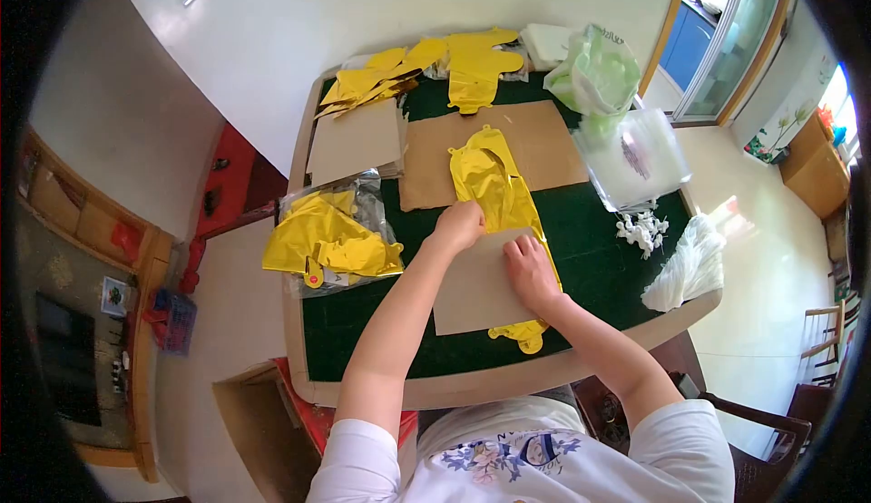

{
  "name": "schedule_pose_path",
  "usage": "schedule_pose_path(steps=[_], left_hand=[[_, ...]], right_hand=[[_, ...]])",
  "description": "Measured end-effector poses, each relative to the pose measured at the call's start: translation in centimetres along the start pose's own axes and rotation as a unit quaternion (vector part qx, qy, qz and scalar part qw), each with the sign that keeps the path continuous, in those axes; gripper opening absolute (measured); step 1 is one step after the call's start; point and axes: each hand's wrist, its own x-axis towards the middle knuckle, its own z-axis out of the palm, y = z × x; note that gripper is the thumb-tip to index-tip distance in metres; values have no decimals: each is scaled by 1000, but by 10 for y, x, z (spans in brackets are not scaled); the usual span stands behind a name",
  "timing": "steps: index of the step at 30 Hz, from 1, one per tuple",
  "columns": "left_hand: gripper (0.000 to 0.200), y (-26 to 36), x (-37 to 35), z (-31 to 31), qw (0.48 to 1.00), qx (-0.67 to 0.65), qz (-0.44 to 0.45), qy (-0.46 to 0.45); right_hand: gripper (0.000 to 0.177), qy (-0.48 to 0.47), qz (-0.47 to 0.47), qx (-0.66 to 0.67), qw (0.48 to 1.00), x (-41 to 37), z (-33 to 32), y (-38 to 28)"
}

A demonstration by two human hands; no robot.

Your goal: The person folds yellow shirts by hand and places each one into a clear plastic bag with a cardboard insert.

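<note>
A shiny yellow foil balloon (497, 182), flat and uninflated, lies lengthwise on the green table top. A grey-brown cardboard sheet (472, 296) rests over its lower part, and the balloon's end shows beyond the near edge. My left hand (460, 224) is closed at the cardboard's far left corner, pinching the foil's edge; its fingertips are partly hidden. Palm down, my right hand (533, 274) lies on the cardboard's right side with fingers stretched out over it. Under the balloon's far end is a larger brown cardboard (553, 145).
Flat yellow balloons (476, 63) lie at the back, beside a stack of cardboard sheets (354, 145). A plastic bag of yellow foil (331, 235) is at left. Rightward are a green-white bag (594, 77), clear plastic sleeves (631, 158), white ties (642, 229) and white string (687, 265).
</note>
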Motion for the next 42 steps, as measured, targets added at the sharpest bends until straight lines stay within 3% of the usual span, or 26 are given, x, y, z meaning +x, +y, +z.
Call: schedule_pose_path(steps=[5, 11, 20, 23, 29, 35, 38, 42], left_hand=[[15, 0, 0, 9, 999, 44, 17, 14], [15, -20, -7, 15, 977, -161, -96, 103], [18, -11, -20, -3, 995, -89, -32, 28], [18, -12, -19, 8, 997, -43, -18, 65], [16, -26, -19, 17, 972, -153, -85, 159], [15, -11, -34, -3, 989, -118, -14, 92], [15, -12, -29, -5, 998, -35, 24, 43], [17, -17, -27, 11, 990, 77, 95, 76]], right_hand=[[18, 3, -6, 4, 1000, -2, 0, 2], [16, 0, -1, -2, 1000, -1, 2, 2], [14, 6, -6, -13, 1000, 0, 2, 2], [15, 3, -6, -15, 1000, 0, 1, 2], [17, 7, -7, -14, 1000, -2, 3, 3], [15, 6, -12, -19, 1000, 0, 3, 3], [14, 10, -15, -18, 1000, -1, 2, 2], [13, 7, -10, -15, 1000, -1, 3, 3]])
